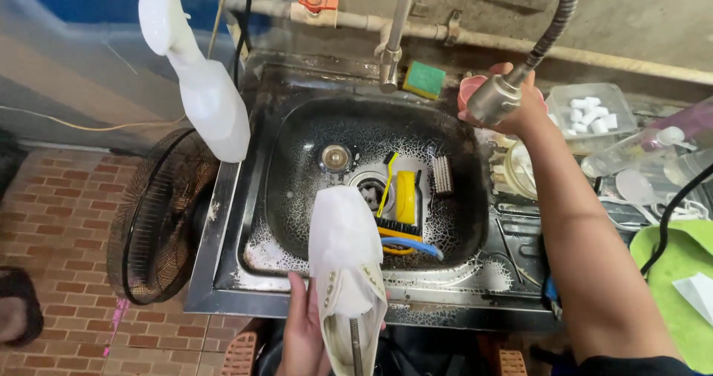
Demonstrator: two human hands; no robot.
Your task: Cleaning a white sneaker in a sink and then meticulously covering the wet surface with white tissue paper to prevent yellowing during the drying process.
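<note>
Clasped in the left hand (303, 330), one white shoe (347, 287) hangs at six o'clock over a blackened steel sink (297, 134); right hand (520, 105), at two o'clock, wraps one hose sprayer head (492, 97). One fan (160, 216) stands on brick floor (67, 212) at nine; two brushes (405, 198) lie in the basin.

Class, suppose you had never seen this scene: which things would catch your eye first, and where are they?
First, the white shoe held by the left hand at the near edge of the dark metal sink. Next, the right hand gripping the metal spray head of a hose at the far right. Last, the yellow brush in the basin by the drain.
</note>
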